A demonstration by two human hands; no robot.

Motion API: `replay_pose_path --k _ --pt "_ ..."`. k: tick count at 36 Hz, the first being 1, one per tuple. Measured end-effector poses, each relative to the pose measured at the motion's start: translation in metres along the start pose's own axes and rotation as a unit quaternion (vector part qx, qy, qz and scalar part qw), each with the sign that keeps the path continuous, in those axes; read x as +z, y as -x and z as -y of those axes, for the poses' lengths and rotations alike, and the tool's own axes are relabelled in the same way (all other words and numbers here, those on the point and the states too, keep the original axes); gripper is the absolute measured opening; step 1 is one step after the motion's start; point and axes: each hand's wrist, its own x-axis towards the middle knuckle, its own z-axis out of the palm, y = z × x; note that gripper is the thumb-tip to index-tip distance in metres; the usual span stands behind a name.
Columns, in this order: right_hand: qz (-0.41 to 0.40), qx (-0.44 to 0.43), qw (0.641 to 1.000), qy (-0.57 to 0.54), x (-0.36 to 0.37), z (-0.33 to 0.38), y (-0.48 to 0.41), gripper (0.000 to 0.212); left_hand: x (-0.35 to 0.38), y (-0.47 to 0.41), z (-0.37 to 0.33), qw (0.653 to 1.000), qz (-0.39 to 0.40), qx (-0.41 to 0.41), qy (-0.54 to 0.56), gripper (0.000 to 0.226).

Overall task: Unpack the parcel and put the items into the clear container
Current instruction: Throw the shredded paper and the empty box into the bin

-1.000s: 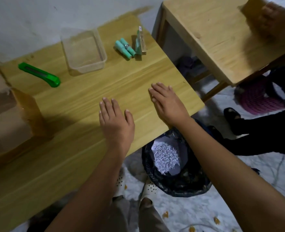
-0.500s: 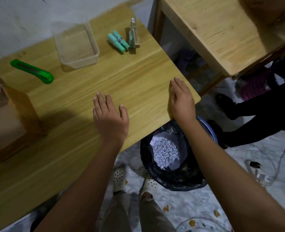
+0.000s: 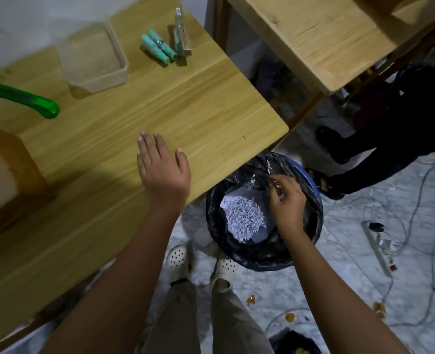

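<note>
The clear container [image 3: 121, 55] stands empty at the far side of the wooden table [image 3: 185, 103]. Right of it lie two teal tube-shaped items [image 3: 157, 48] and a slim packaged item [image 3: 181, 31]. A brown cardboard parcel [image 3: 4, 175] sits at the table's left edge. My left hand [image 3: 162, 172] rests flat on the table near its front edge, fingers apart, holding nothing. My right hand [image 3: 286, 200] hangs off the table over a bin with a black liner [image 3: 311, 226], fingers bunched together; whether they pinch a small scrap I cannot tell.
A green box cutter [image 3: 23, 99] lies left of the container. White shredded paper [image 3: 244, 218] lies in the bin. A second wooden table [image 3: 313, 34] stands to the right. Another person's dark legs [image 3: 390, 139], a power strip [image 3: 377, 246] and cables are on the floor.
My right hand has slid off the table's right edge and dropped over the bin, its fingers closing together. My left hand stays flat on the table. The view has tilted down.
</note>
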Motion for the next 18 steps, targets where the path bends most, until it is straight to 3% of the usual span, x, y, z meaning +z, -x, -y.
replay_pose_path --k 7,18 --pt "0.058 0.103 0.990 0.076 -0.006 -0.025 -0.001 0.029 -0.003 0.001 -0.003 1.000 0.015 0.002 0.006 0.058" --pt "0.038 0.054 0.995 0.079 -0.040 0.018 -0.012 0.025 -0.023 0.012 -0.003 0.995 0.088 0.021 0.029 0.055"
